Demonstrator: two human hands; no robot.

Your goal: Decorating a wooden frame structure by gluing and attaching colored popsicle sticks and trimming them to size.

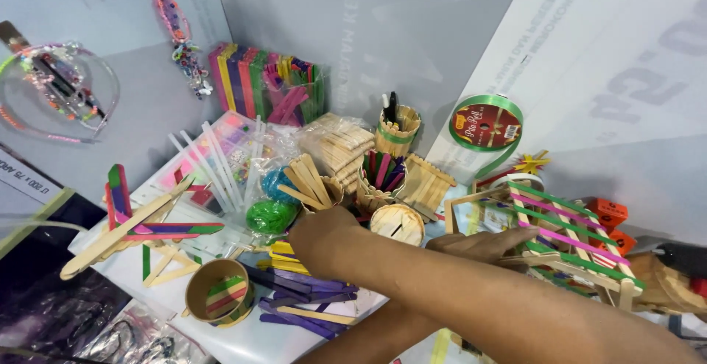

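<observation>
My right arm crosses the picture from the lower right. My right hand (324,233) is curled, back upward, at the foot of a paper cup of plain wooden sticks (313,184); its fingers are hidden. Purple and yellow craft sticks (305,298) lie loose just below it. My left forearm passes under the right arm. My left hand (479,245) lies flat, fingers stretched to the right, against a wooden stick frame with green and pink slats (567,239). A small round wooden box with a slot (398,223) stands between the two hands.
On the white table stand a stick-built plane (140,228), a brown cup with striped sticks (219,290), green and blue balls in bags (271,215), white straws (213,161), stick holders (396,132), coloured stick packs (258,84), a green ribbon roll (486,125) and orange boxes (607,213).
</observation>
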